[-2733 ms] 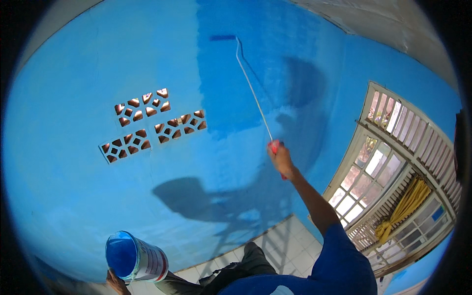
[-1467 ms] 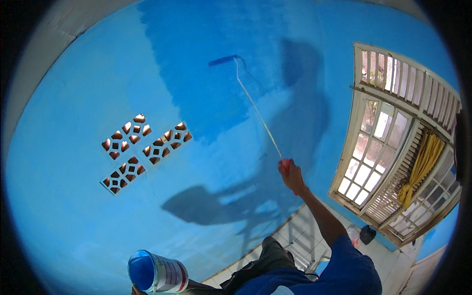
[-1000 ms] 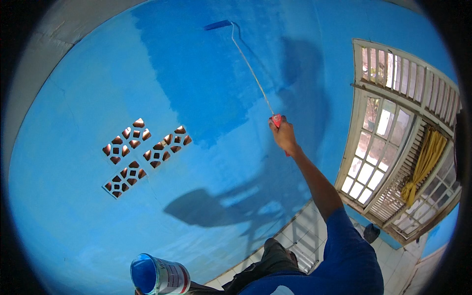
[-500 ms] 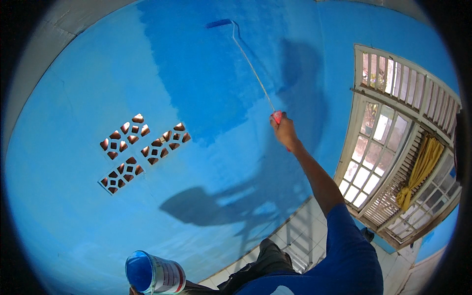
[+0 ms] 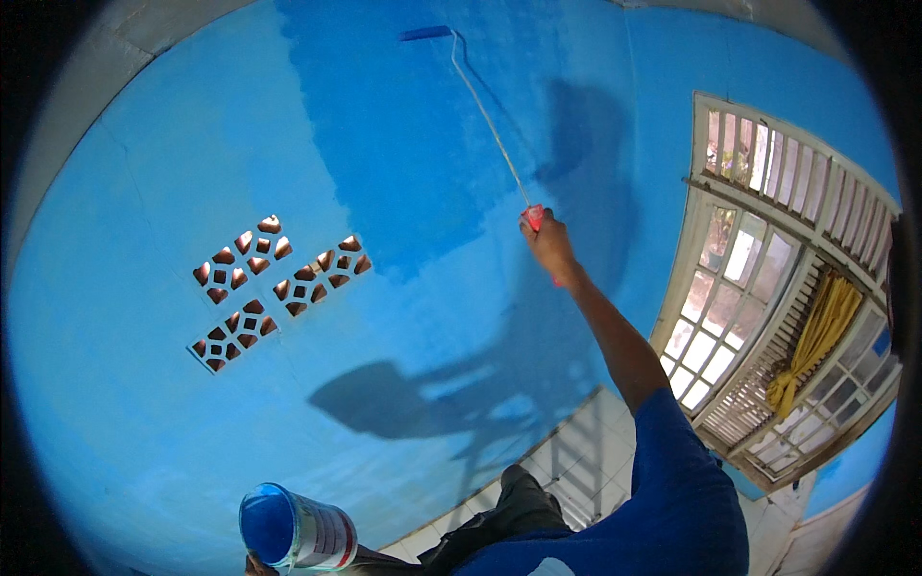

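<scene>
My right hand is raised and closed around the red grip of a long-handled paint roller. Its blue roller head lies against the blue wall near the top, inside a darker, freshly coated patch. My left hand is only partly visible at the bottom edge, holding an open paint can filled with blue paint.
Two rows of decorative vent blocks pierce the wall at the left. A white-framed window with louvres and a yellow curtain stands at the right. White floor tiles lie far below my legs. My shadow falls on the wall.
The roller went down the wall, then back up to the top of the dark patch, my right arm stretching higher. The can stayed low at the left.
</scene>
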`<state>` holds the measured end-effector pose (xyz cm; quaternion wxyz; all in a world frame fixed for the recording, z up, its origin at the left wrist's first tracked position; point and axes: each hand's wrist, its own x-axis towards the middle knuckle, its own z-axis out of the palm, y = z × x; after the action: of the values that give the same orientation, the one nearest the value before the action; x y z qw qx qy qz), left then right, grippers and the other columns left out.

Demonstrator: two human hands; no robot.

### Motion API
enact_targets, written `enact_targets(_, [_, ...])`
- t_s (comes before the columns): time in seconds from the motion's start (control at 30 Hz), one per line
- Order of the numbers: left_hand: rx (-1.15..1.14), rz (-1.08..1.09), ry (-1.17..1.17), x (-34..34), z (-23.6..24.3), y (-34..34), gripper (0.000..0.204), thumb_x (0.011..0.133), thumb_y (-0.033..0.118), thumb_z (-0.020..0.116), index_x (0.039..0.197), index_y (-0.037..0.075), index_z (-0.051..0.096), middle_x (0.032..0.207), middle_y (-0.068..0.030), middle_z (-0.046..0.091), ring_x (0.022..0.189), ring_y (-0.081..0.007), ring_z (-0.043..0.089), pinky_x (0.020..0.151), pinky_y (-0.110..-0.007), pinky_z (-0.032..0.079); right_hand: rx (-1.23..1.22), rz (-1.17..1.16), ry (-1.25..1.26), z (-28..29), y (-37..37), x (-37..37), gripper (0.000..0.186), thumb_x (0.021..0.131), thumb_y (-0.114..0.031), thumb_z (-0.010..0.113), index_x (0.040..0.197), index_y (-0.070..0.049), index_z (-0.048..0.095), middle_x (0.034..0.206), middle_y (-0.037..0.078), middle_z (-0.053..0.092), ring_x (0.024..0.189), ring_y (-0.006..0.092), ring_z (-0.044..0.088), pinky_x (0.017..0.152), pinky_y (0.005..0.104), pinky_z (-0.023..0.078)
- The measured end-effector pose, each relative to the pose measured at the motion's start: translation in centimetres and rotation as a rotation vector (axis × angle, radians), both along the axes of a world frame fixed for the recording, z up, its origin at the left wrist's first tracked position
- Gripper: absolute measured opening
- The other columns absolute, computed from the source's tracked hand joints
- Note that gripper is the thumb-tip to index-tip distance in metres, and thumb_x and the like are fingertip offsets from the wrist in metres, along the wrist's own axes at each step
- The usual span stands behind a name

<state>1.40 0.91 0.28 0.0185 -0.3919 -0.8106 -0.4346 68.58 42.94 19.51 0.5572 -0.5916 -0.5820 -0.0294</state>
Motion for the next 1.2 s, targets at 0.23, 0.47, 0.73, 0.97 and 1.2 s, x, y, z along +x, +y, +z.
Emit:
enact_targets(0.23, [0.029,-0.020,-0.003,-0.3,-0.5,-0.3,0.027,0.087,0.017,0.045,0.106,-0.001,0.053,0.090,-0.0157,0.057,0.077,-0.0259,0.052,0.069,-0.035,0.042,0.046,0.032,0.013,-2.0,0.1,0.2,0.040,0.081,-0.034,0.056,0.090,0.004,0.045,0.072,0.026,0.058,0.072,0.0420,0.058,0.059,0.0466,0.048])
enact_targets(0.47, [0.060,-0.036,0.002,-1.0,-1.1,-0.9,0.026,0.087,0.017,0.046,0.104,-0.001,0.054,0.088,-0.0158,0.058,0.075,-0.0260,0.052,0.067,-0.034,0.043,0.124,0.001,-0.034,1.9,1.2,-0.4,0.040,0.081,-0.035,0.055,0.089,0.003,0.045,0.073,0.025,0.058,0.070,0.0415,0.058,0.058,0.0461,0.048])
enact_targets(0.73, [0.095,-0.038,0.010,-1.5,-1.5,-1.6,0.026,0.087,0.018,0.046,0.103,-0.001,0.054,0.086,-0.0158,0.058,0.073,-0.0261,0.052,0.065,-0.034,0.043,0.200,0.036,-0.035,0.2,1.4,-1.1,0.040,0.082,-0.037,0.053,0.086,0.002,0.046,0.073,0.023,0.058,0.072,0.0408,0.058,0.060,0.0458,0.047])
enact_targets(0.97, [0.104,-0.033,0.012,-1.6,-1.6,-2.2,0.026,0.087,0.018,0.046,0.102,-0.002,0.055,0.084,-0.0158,0.058,0.071,-0.0261,0.052,0.063,-0.034,0.043,0.171,-0.022,-0.155,4.7,1.7,-1.7,0.035,0.082,-0.034,0.052,0.091,0.000,0.047,0.076,0.022,0.057,0.071,0.0407,0.057,0.061,0.0470,0.046])
enact_targets(1.2, [0.130,-0.051,0.015,-1.8,-1.8,-2.0,0.026,0.087,0.019,0.046,0.100,-0.002,0.056,0.082,-0.0159,0.059,0.069,-0.0262,0.052,0.062,-0.034,0.043,0.147,0.029,-0.053,3.4,1.5,-0.5,0.036,0.083,-0.036,0.051,0.093,-0.002,0.048,0.081,0.022,0.058,0.078,0.0405,0.057,0.066,0.0473,0.046])
